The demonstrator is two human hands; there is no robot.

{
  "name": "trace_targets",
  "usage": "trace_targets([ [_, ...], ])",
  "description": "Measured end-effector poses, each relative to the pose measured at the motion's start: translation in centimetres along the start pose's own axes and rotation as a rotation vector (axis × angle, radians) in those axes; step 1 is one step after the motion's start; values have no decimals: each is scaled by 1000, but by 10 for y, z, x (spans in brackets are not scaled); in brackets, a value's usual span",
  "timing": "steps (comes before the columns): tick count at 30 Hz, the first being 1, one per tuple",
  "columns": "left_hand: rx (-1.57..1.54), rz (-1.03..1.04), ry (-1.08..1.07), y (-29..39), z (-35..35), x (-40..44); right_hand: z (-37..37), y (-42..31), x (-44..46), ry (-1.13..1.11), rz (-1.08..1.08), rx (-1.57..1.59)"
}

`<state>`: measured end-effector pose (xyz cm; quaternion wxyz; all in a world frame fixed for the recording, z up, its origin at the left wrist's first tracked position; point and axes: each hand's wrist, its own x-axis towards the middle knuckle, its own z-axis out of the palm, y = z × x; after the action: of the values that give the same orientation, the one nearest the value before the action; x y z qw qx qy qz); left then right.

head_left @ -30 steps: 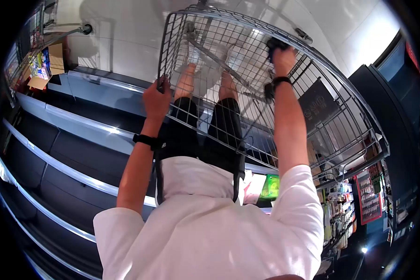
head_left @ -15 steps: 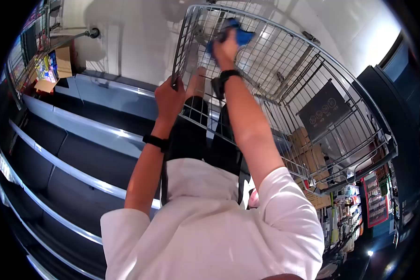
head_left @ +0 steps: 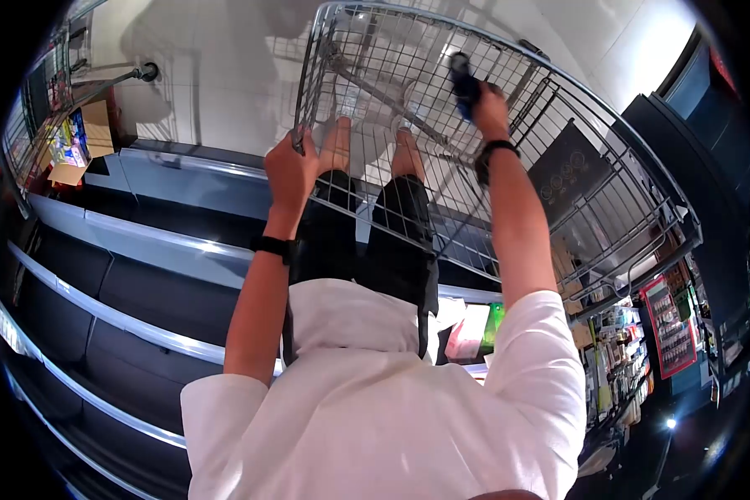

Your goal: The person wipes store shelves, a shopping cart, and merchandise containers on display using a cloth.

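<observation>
A wire shopping cart (head_left: 442,50) stands across the top of the view, in front of my legs. My left hand (head_left: 292,171) is closed around the cart's near left corner rim. Over the basket, my right hand (head_left: 490,110) grips a dark blue cloth (head_left: 465,90), whose far end is blurred and hangs toward the cart's far side. Both wrists carry black bands. A dark sign panel (head_left: 568,171) is fixed inside the cart on the right.
Dark shelves with metal front edges (head_left: 142,233) run along the left. An open cardboard box (head_left: 100,129) with colourful packets is at the upper left, near another cart (head_left: 108,71). Hanging packaged goods (head_left: 621,362) and a red-framed board (head_left: 669,329) are at the lower right.
Since half a second ago, my right hand has swung right over the basket with the blue cloth. The cart and my left hand appear slightly further left in view.
</observation>
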<state>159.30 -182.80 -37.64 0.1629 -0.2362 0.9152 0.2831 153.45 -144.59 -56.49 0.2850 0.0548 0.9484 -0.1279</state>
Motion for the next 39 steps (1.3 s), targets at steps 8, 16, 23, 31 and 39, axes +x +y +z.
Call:
trace_targets([
  [8,-2,-111,-29,-6,9,-22,14,73,-25,-239,318,-233],
  [16,8,-20,-21,12,3,-5,103,-112,-20,-536,-27,620],
  [23,65,-21,-60,11,9,13,98,-205,-25,-473,-371,463],
  [31,23,13,-52,18,3,24,32,17,-43,-371,111,-389],
  [39,27,38,-62,24,-4,24,18,59,19,280,578,143],
])
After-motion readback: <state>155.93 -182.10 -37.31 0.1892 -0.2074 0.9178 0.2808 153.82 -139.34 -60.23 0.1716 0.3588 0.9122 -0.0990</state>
